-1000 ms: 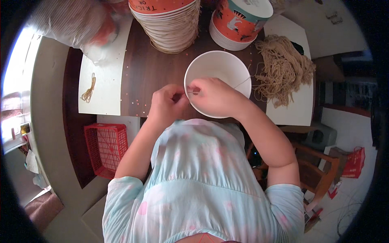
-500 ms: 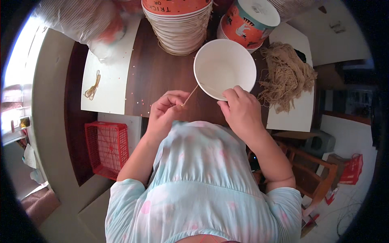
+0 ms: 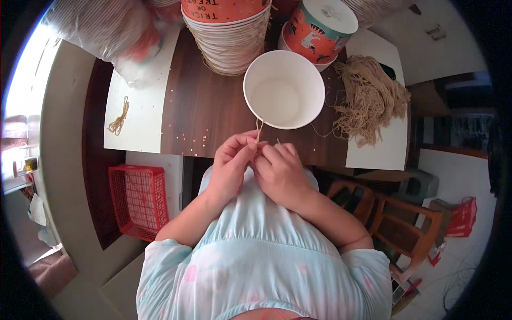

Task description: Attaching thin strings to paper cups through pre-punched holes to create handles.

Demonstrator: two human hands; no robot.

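Note:
A white paper bucket [image 3: 284, 90] stands with its mouth toward me on the dark brown table. A thin tan string [image 3: 259, 130] passes through the bucket's near rim and runs down to my fingers. My left hand [image 3: 234, 159] pinches this string between thumb and forefinger. Right beside it, my right hand [image 3: 280, 170] is closed with its fingertips at the same spot, and a short string end pokes up above its fingers. The fingertips hide the place where the strands meet.
Behind the bucket rise a tall stack of nested buckets [image 3: 229, 45] and an upturned orange bucket [image 3: 314, 37]. A tangled heap of tan string [image 3: 368, 98] lies at right; a small string bundle [image 3: 119, 117] at left. Below the table's left side is a red plastic basket [image 3: 140, 200].
My right hand has left the bucket's rim and come down to meet my left hand. The string now runs from the rim to both hands, and the bucket appears slightly further left.

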